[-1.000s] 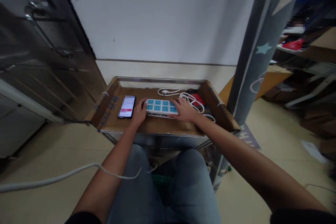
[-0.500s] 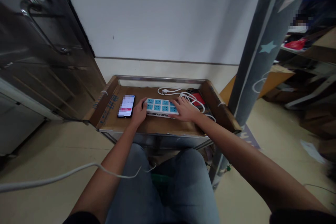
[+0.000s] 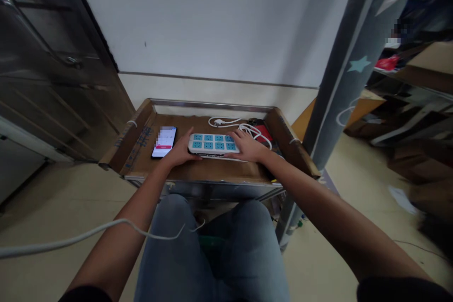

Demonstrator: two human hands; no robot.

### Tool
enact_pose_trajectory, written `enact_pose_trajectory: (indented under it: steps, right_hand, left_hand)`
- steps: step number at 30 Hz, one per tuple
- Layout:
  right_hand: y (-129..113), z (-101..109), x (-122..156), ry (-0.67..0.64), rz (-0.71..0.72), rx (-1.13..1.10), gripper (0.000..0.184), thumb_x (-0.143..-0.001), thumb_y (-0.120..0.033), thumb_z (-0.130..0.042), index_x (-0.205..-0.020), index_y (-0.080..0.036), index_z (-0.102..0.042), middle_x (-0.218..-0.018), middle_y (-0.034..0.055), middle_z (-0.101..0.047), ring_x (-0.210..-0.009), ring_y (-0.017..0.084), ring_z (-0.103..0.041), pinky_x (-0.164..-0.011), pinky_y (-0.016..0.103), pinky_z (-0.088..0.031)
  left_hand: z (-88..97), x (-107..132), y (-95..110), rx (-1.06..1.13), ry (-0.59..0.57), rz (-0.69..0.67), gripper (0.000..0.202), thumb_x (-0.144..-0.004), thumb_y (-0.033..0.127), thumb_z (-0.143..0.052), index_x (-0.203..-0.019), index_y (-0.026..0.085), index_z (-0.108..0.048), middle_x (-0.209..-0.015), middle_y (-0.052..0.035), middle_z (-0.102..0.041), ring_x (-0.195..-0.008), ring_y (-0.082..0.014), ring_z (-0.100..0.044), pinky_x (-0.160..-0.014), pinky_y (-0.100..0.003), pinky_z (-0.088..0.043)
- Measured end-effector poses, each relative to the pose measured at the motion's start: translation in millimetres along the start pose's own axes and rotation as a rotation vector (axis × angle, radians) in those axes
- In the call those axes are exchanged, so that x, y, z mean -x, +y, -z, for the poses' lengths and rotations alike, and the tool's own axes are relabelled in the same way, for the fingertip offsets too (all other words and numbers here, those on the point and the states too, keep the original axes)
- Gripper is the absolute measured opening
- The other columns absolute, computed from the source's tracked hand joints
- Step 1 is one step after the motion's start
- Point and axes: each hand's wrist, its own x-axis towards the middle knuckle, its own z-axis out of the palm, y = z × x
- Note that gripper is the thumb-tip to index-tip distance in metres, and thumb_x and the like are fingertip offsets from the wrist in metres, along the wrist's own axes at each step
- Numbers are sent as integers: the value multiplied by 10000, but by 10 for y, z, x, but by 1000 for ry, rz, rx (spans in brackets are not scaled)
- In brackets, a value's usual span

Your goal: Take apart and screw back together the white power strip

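Note:
A white power strip (image 3: 213,143) with two rows of blue sockets lies crosswise on the cardboard-lined tray (image 3: 226,173). My left hand (image 3: 180,152) is around its left end, fingers at the far corner and thumb along the near edge. My right hand (image 3: 248,147) grips the right end, with fingers over the top and thumb at the near side. A dark gap runs along the strip's near side, above a thin white edge. The white cord (image 3: 250,128) is coiled behind my right hand, and its plug (image 3: 218,122) rests behind the strip.
Left of my left hand lies a phone (image 3: 164,143) with a lit screen. A red item (image 3: 262,133) sits under the cord at the right. Raised cardboard sides (image 3: 295,144) border the tray. A grey post (image 3: 329,71) stands to the right, and a loose white cable (image 3: 71,239) crosses my left forearm.
The view has shifted a little, moving the tray leftward in the picture. My left fingers have spread wider around the strip's left end, and the gap along its near side shows more clearly.

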Motion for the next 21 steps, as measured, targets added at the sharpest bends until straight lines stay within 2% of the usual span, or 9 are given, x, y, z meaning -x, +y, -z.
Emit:
enact_pose_trajectory:
  steps: [7, 14, 21]
  right_hand:
    - [-76, 25, 8, 28, -39, 42, 513, -984, -467, -656, -1410, -190, -581, -1431, 125, -609, -1287, 281, -621, -1089, 549, -545]
    - [-63, -8, -65, 28, -51, 22, 519, -985, -465, -656, -1419, -193, -574, -1437, 126, -605, -1282, 281, -624, -1079, 545, -553]
    - [-18, -33, -153, 36, -35, 12, 507, -987, -458, -657, -1411, -191, -580, -1425, 125, -613, -1268, 275, -633, -1067, 535, -563]
  left_hand:
    - [78, -111, -24, -231, -12, -25, 1173, -433, 413, -986, -1486, 159, -535, -1459, -204, -600, -1350, -432, -587, -1200, -563, -438]
    - [292, -196, -116, -291, -17, -11, 1053, -434, 392, -964, -1395, 188, -586, -1389, -171, -647, -1274, -405, -637, -1147, -513, -495]
    - [448, -221, -73, -234, -84, -43, 1108, -458, 403, -968, -1454, 182, -537, -1452, -175, -632, -1302, -364, -651, -1142, -475, -511]
